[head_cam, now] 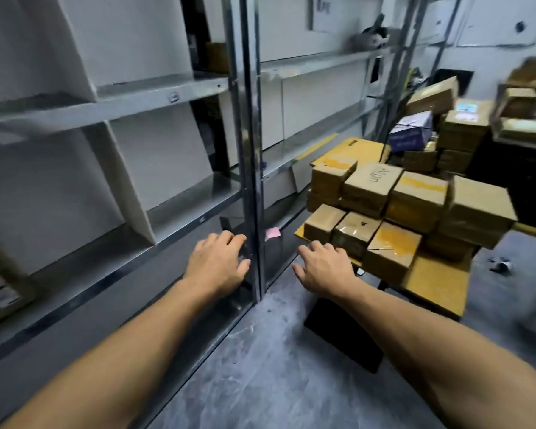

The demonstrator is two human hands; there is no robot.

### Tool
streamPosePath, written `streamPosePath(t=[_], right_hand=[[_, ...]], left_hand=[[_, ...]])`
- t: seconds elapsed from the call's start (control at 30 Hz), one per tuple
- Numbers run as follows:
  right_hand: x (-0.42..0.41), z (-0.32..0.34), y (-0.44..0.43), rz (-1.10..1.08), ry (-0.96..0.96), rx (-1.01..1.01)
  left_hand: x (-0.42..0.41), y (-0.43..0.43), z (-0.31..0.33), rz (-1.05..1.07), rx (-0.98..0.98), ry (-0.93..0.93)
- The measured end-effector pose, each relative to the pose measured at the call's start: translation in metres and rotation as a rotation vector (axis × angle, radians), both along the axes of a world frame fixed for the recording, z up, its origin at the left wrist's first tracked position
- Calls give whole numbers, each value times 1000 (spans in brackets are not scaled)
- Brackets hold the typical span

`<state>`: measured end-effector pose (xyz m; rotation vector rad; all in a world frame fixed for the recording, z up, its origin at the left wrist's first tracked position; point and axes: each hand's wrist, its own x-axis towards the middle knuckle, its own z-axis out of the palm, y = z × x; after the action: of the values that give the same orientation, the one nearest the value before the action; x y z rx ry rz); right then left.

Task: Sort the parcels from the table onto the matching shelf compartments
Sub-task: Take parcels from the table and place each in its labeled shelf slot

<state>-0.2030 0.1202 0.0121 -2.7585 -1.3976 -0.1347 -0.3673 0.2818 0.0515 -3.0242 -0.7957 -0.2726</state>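
Several brown cardboard parcels are stacked on a yellow table at the right. A metal shelf unit with white dividers fills the left and centre. My left hand is stretched out in front of the shelf's upright post, fingers loosely apart and holding nothing. My right hand hovers with spread fingers just short of the nearest parcel at the table's front corner, a small gap between them. Both forearms reach in from the bottom of the view.
More parcels and a purple-white box are piled behind the table. A pink note sticks on the lower shelf. A black flat object lies on the grey floor under the table. Part of a parcel shows at the far left.
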Motion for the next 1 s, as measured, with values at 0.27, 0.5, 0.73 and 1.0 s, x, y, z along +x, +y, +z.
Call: streamPosePath(t=[0.27, 0.5, 0.73, 1.0], right_hand=[[157, -6, -106, -217, -13, -27], [231, -36, -157, -296, 96, -60], [262, -72, -152, -399, 342, -11], [293, -98, -122, -534, 468, 66]], left_hand=[[202, -75, -16, -240, -22, -12], [299, -118, -55, -377, -107, 53], [357, -118, -91, -467, -129, 168], [420, -105, -124, -595, -148, 247]])
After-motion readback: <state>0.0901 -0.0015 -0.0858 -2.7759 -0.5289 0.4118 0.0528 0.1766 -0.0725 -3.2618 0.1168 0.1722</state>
